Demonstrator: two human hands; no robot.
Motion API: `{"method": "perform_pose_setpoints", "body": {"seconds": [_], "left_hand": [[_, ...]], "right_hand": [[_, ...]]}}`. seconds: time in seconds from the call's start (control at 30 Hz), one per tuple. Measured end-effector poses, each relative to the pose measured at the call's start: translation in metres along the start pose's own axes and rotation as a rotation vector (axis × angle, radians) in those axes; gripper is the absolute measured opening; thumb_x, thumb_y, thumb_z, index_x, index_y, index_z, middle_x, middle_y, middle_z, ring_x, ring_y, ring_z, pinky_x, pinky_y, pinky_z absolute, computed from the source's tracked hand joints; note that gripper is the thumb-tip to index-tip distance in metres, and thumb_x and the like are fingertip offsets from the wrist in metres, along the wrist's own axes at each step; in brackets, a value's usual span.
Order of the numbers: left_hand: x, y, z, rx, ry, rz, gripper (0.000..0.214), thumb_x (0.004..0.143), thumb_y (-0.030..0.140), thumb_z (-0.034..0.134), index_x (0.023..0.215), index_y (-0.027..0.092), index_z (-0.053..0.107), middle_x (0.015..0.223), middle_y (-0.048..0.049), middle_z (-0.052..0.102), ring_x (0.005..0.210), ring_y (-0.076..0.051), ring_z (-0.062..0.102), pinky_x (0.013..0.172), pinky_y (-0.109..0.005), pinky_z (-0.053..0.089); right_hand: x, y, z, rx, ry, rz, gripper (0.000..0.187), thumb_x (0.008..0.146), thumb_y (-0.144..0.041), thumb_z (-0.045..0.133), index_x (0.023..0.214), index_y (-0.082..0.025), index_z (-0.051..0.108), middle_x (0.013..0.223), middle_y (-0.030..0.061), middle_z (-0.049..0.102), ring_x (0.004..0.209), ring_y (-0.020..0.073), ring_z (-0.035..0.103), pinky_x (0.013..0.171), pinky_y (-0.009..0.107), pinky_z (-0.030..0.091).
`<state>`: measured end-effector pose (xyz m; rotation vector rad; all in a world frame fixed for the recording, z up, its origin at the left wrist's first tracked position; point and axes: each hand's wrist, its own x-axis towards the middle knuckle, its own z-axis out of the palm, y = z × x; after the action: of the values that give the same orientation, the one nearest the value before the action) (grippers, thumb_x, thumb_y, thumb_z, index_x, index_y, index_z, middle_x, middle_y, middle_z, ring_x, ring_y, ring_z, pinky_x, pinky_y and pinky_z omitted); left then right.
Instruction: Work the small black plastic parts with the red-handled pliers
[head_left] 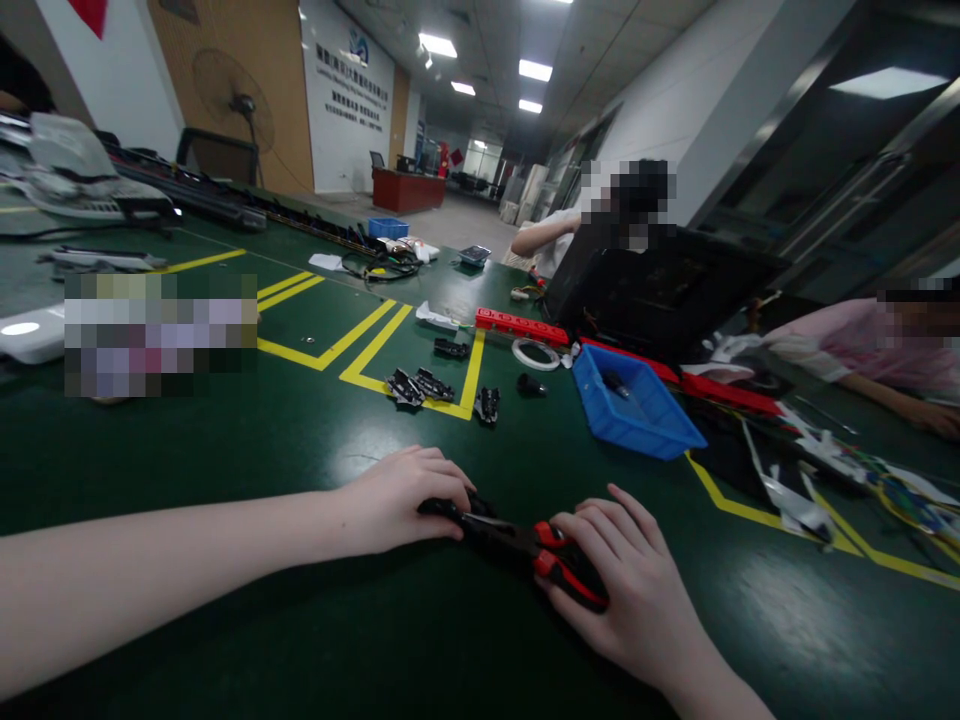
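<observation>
My right hand (622,570) is wrapped round the red-and-black handles of a pair of pliers (551,560), whose dark jaws point left. My left hand (409,497) pinches a small black part (442,508) just above the green tabletop. The jaws' tips meet this part beside my left fingers; whether they grip it I cannot tell. Beyond my hands lie several black-and-silver parts (406,389), with another such piece (487,404) to their right. A short black cylindrical piece (532,385) rests farther right.
A blue bin (634,405) with a dark item inside stands to the right. Behind it are a red strip (521,326), a white ring (535,353) and a large black casing (660,285). Cables (907,500) lie far right. Two people sit across the green table (300,620).
</observation>
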<state>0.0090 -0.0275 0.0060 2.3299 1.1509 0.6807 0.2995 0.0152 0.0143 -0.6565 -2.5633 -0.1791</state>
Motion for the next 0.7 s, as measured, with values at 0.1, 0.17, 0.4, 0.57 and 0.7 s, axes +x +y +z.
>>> {"method": "perform_pose_setpoints", "body": {"seconds": [0.1,0.17,0.4,0.57,0.7], "left_hand": [[-0.0005,-0.0011,0.0000,-0.035,0.005,0.008,0.011,0.088,0.021,0.071,0.098,0.020,0.068,0.118,-0.0031,0.069,0.106,-0.022,0.062,0.089,-0.037,0.045],[-0.0001,-0.0019,0.0001,-0.077,0.013,0.008,0.010,0.089,0.023,0.070,0.099,0.020,0.068,0.116,-0.0037,0.070,0.103,-0.021,0.063,0.088,-0.036,0.046],[0.0001,-0.0010,-0.0003,-0.055,-0.008,-0.010,0.007,0.090,0.023,0.069,0.096,0.020,0.069,0.119,-0.0029,0.068,0.106,-0.022,0.062,0.090,-0.038,0.044],[0.0002,-0.0018,0.0007,-0.036,-0.013,-0.030,0.011,0.089,0.025,0.070,0.099,0.021,0.069,0.119,-0.0029,0.067,0.107,-0.023,0.061,0.091,-0.040,0.044],[0.0009,-0.0029,0.0013,-0.055,-0.019,-0.047,0.011,0.089,0.026,0.070,0.098,0.021,0.070,0.118,-0.0042,0.067,0.107,-0.023,0.061,0.092,-0.041,0.045]], "right_hand": [[0.0000,-0.0001,-0.0013,-0.029,0.002,-0.015,0.029,0.083,-0.034,0.061,0.109,-0.020,0.059,0.093,0.0046,0.069,0.089,0.0228,0.064,0.106,0.048,0.034],[-0.0001,0.0007,-0.0026,-0.049,0.004,-0.025,0.028,0.084,-0.031,0.059,0.109,-0.019,0.057,0.092,0.0053,0.069,0.085,0.0219,0.065,0.104,0.049,0.036],[-0.0015,0.0027,-0.0027,-0.069,-0.009,-0.060,0.031,0.084,-0.030,0.057,0.112,-0.017,0.056,0.094,0.0064,0.069,0.083,0.0217,0.066,0.099,0.049,0.039],[-0.0028,0.0054,-0.0016,-0.137,0.025,-0.082,0.039,0.085,-0.029,0.058,0.121,-0.015,0.054,0.103,0.0097,0.068,0.094,0.0238,0.066,0.098,0.047,0.040],[-0.0024,0.0037,-0.0020,-0.107,0.016,-0.059,0.038,0.085,-0.030,0.058,0.120,-0.017,0.055,0.102,0.0087,0.069,0.093,0.0231,0.066,0.097,0.045,0.039]]}}
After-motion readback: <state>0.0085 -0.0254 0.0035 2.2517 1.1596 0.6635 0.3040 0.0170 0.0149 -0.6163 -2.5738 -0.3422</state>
